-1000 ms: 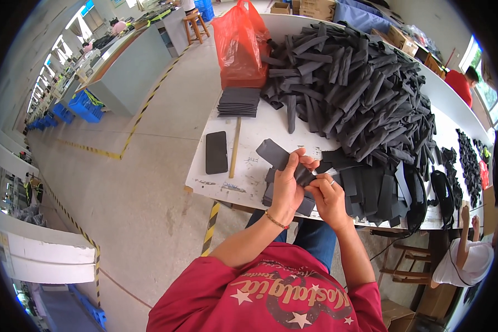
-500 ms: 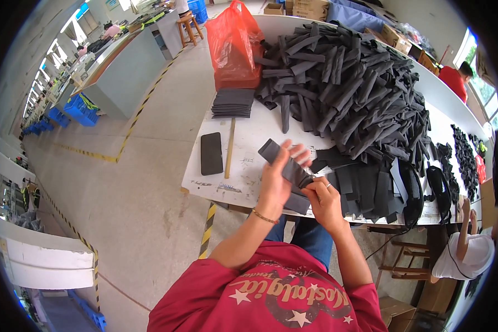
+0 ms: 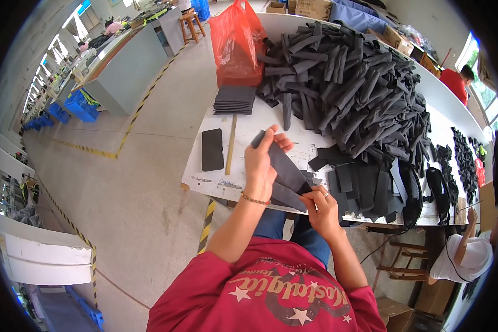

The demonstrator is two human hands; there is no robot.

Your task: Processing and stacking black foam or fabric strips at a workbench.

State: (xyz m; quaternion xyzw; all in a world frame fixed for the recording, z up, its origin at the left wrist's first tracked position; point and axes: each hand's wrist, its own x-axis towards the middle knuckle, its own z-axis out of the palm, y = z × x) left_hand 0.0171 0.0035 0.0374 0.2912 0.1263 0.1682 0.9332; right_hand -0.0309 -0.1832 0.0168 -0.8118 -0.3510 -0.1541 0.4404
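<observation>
A flat dark grey fabric strip (image 3: pixel 289 169) stretches slantwise between my hands, above the near edge of the white table (image 3: pixel 249 171). My left hand (image 3: pixel 263 163) is closed round its upper end, thumb on top. At the lower right end, my right hand (image 3: pixel 321 209) pinches the strip between thumb and fingers. Beneath it, another dark piece (image 3: pixel 286 197) shows at the table edge, partly covered. Just right of my right hand lie several flat dark pieces (image 3: pixel 365 188), overlapping. A large heap of folded dark strips (image 3: pixel 348 94) rises behind.
A neat stack of dark pieces (image 3: pixel 234 100) sits by a red plastic bag (image 3: pixel 238 50). Nearer are a black phone-like slab (image 3: pixel 212 150) and a thin wooden stick (image 3: pixel 231 146). Black curved mesh items (image 3: pixel 409 193) lie rightward. A person in white (image 3: pixel 465 257) works at the right.
The strip, bunched between my hands before, is now drawn out flat and longer. My left hand has moved left; my right hand has moved slightly down.
</observation>
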